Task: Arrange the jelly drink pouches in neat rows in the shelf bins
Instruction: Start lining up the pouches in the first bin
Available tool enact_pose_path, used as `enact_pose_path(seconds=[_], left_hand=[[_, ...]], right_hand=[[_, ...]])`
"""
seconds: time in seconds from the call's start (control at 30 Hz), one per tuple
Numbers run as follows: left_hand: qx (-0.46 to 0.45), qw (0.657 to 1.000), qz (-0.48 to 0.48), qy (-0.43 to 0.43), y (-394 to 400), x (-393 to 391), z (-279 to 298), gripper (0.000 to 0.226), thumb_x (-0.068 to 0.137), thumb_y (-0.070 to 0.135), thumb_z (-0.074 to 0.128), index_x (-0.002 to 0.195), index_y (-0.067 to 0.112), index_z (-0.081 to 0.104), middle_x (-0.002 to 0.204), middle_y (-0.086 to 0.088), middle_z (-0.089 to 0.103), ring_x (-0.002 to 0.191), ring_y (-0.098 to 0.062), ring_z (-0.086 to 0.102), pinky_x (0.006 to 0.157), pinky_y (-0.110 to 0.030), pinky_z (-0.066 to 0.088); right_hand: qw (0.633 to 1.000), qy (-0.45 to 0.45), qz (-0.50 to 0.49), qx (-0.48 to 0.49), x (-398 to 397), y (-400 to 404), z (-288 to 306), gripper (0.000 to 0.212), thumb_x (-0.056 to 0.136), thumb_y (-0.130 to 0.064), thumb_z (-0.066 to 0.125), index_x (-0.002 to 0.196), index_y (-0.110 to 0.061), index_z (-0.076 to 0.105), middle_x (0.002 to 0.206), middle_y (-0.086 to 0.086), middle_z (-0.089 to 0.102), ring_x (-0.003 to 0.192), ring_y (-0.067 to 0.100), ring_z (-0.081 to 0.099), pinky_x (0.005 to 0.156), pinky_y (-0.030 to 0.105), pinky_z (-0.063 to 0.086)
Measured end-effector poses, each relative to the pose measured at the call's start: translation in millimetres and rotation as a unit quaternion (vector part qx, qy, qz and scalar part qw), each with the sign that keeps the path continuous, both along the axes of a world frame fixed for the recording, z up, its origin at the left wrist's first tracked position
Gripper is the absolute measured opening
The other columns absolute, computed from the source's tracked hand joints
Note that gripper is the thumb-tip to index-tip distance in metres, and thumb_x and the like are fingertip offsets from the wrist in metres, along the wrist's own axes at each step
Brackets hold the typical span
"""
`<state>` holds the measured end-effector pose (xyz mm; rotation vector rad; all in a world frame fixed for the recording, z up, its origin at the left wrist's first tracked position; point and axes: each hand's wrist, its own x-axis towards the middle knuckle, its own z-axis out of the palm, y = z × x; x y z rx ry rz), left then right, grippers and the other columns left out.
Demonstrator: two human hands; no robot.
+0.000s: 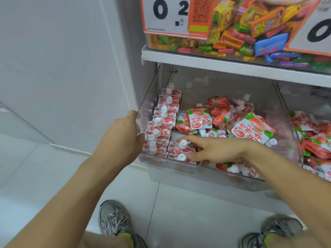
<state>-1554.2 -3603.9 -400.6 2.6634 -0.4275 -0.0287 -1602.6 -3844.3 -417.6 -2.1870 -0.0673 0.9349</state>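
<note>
A clear plastic bin [197, 173] on the lower shelf holds red-and-white strawberry jelly drink pouches with white caps. Along its left wall stands a neat row of pouches [162, 122], caps up. A second short row [179, 149] lies at the front beside it. A loose heap of pouches [232, 120] fills the middle and right of the bin. My left hand [123, 135] grips the bin's left wall, thumb over the rim. My right hand [213, 149] reaches in from the right, fingers spread and touching the front pouches of the second row.
To the right, another clear bin [315, 140] holds more loose pouches. On the shelf above, a bin of mixed colourful candy [241, 29] carries price cards. A white wall stands to the left. My shoes [114, 219] rest on the tiled floor below.
</note>
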Motion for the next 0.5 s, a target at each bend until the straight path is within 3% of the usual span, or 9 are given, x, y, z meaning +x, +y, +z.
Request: enact_pose_path(seconds=[0.1, 0.17, 0.27, 0.33, 0.4, 0.5], left_hand=[[-0.004, 1.0, 0.006, 0.0, 0.2, 1.2, -1.3, 0.032, 0.088, 0.017, 0.058, 0.118, 0.014, 0.049, 0.096, -0.004, 0.068, 0.083, -0.027, 0.064, 0.07, -0.04, 0.053], [-0.006, 1.0, 0.005, 0.004, 0.5, 1.9, -2.2, 0.032, 0.088, 0.018, 0.058, 0.118, 0.014, 0.048, 0.096, -0.006, 0.068, 0.082, -0.029, 0.064, 0.071, -0.042, 0.054], [-0.002, 1.0, 0.012, 0.01, -2.3, 0.2, 0.2, 0.039, 0.087, 0.03, 0.063, 0.12, 0.014, 0.049, 0.099, -0.005, 0.068, 0.087, -0.028, 0.064, 0.074, -0.041, 0.053], [0.004, 1.0, 0.019, -0.005, -5.0, -2.1, 1.7, 0.047, 0.086, 0.035, 0.066, 0.125, 0.013, 0.048, 0.107, -0.007, 0.065, 0.095, -0.029, 0.062, 0.077, -0.039, 0.05], [-0.015, 0.997, 0.03, -0.065, -9.0, -6.0, 4.9, 0.054, 0.086, 0.032, 0.068, 0.131, 0.013, 0.045, 0.121, -0.01, 0.056, 0.098, -0.03, 0.061, 0.078, -0.037, 0.046], [-0.101, 0.979, 0.008, -0.178, -20.0, -11.1, 15.5, 0.044, 0.085, 0.025, 0.068, 0.125, 0.018, 0.052, 0.121, -0.004, 0.049, 0.092, -0.021, 0.061, 0.069, -0.029, 0.041]], right_hand=[[0.997, 0.06, -0.023, 0.03, 3.1, 1.1, 2.8, 0.065, 0.099, -0.035, 0.055, 0.154, -0.028, 0.02, 0.136, -0.015, 0.047, 0.109, 0.006, 0.06, 0.096, 0.028, 0.053], [0.998, 0.06, 0.003, -0.012, 5.3, 3.1, 6.4, 0.059, 0.1, -0.038, 0.052, 0.152, -0.031, 0.025, 0.124, -0.01, 0.057, 0.098, 0.008, 0.066, 0.088, 0.027, 0.056], [0.991, 0.02, 0.065, -0.115, 9.0, 2.8, 20.4, 0.055, 0.1, -0.045, 0.05, 0.149, -0.031, 0.032, 0.112, -0.009, 0.062, 0.092, 0.018, 0.073, 0.087, 0.035, 0.059], [0.985, -0.067, 0.057, -0.151, 13.9, -1.6, 34.9, 0.049, 0.1, -0.042, 0.052, 0.145, -0.027, 0.04, 0.107, -0.008, 0.068, 0.078, 0.012, 0.074, 0.073, 0.028, 0.06], [0.966, -0.204, -0.027, -0.156, 23.8, -8.6, 46.0, 0.032, 0.098, -0.036, 0.058, 0.128, -0.024, 0.056, 0.105, -0.006, 0.07, 0.072, 0.007, 0.071, 0.063, 0.022, 0.054], [0.911, -0.329, -0.084, -0.235, 49.4, -25.6, 36.4, 0.029, 0.093, -0.031, 0.064, 0.12, -0.019, 0.063, 0.112, -0.001, 0.069, 0.099, 0.016, 0.066, 0.083, 0.029, 0.052]])
